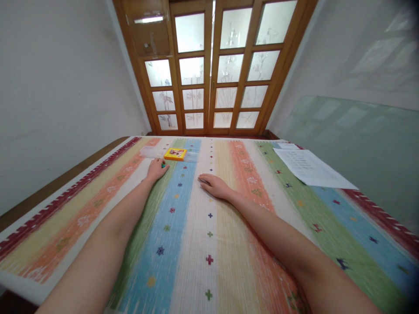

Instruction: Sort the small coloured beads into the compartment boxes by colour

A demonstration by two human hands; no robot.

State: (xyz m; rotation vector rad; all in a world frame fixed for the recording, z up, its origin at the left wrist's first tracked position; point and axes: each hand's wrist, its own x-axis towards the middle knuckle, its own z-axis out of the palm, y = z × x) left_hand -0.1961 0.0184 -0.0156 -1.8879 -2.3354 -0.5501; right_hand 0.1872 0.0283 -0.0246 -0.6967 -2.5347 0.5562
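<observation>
My left hand [156, 170] is on the striped tablecloth, its fingers closed around a small teal-green piece [163, 165] that shows between thumb and forefinger. What kind of thing it is, I cannot make out. Just beyond that hand lies a flat yellow box [176, 154] with a printed picture and red on its front edge. Clear plastic [152, 151] spreads to both sides of the box. Nearer the table's middle, my right hand [214, 185] rests palm down with its fingers loosely stretched and slightly bent. Nothing shows in it, though its palm is hidden.
A colourful striped cloth [196, 244] covers the table. White printed sheets [314, 168] lie at the right edge. A pale green glass panel [360, 148] leans by the right wall. Wooden doors with glass panes [209, 69] stand beyond the far edge.
</observation>
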